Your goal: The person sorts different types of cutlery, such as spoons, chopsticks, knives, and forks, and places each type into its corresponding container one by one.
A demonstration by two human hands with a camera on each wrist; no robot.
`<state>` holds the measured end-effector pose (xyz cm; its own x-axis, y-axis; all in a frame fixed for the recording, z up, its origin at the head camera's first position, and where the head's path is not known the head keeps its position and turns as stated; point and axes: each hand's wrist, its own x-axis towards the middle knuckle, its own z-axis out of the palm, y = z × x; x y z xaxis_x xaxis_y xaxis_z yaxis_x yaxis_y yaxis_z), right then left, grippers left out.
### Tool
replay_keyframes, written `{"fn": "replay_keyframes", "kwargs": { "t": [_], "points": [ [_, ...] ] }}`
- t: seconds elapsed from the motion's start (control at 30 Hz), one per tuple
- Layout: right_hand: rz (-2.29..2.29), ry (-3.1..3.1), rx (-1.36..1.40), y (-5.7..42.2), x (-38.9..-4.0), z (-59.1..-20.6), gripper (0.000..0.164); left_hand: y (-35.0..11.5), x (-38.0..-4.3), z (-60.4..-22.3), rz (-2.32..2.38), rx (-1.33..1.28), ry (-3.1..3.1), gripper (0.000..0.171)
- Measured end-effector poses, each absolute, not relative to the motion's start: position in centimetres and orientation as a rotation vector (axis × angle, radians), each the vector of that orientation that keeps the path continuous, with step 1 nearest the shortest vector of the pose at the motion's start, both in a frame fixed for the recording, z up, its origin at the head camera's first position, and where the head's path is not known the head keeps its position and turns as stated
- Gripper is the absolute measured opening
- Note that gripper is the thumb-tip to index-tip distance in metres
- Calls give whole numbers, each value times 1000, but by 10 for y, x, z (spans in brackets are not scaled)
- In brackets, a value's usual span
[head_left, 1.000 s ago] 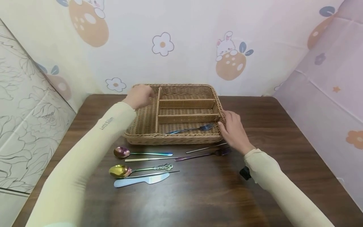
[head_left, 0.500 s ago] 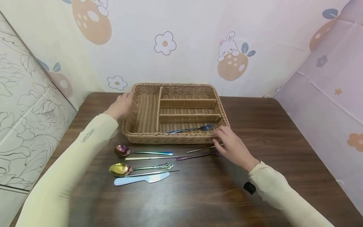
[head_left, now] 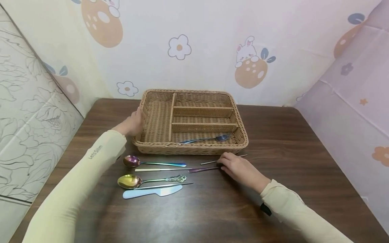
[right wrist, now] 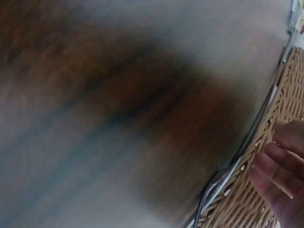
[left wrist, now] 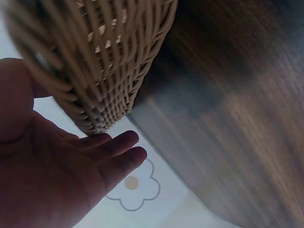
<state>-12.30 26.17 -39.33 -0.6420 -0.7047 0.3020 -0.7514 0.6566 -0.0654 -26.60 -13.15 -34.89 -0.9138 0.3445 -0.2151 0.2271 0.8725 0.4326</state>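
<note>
Small dark grey lettering (head_left: 95,152), in Latin characters, stands on the long, close-fitting, pale yellow fabric sleeve (head_left: 73,184) over the person's left forearm, left of centre in the head view. It reads "LetsSlim", with a capital L and a capital S, the two words set close together. The single line slants upward to the right, a little below the cuff.
</note>
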Motion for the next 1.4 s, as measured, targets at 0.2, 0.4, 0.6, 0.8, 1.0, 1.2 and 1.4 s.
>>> {"fn": "replay_keyframes", "kwargs": {
  "t": [0.2, 0.4, 0.6, 0.8, 1.0, 1.2, 1.4],
  "points": [
    [160, -2662, 1136, 260, -119, -399, 19, -129, -262, -359, 701, 416, 2719, 51],
    [176, -2662, 1114, 260, -121, -402, 15, -127, -262, -365, 844, 442, 2683, 67],
    [184, -2660, 1127, 261, -123, -403, 12, -128, -259, -365, 855, 429, 2674, 80],
    [125, -2648, 1164, 261, -126, -405, 11, -127, -259, -364, 878, 422, 2672, 82],
    [79, -2655, 1172, 261, -128, -405, 11, -127, -261, -366, 885, 406, 2662, 83],
    [76, -2649, 1175, 262, -129, -405, 11, -128, -262, -366, 845, 419, 2679, 83],
    [90, -2595, 1214, 261, -132, -402, 12, -129, -260, -364, 828, 417, 2683, 82]
  ]
}}
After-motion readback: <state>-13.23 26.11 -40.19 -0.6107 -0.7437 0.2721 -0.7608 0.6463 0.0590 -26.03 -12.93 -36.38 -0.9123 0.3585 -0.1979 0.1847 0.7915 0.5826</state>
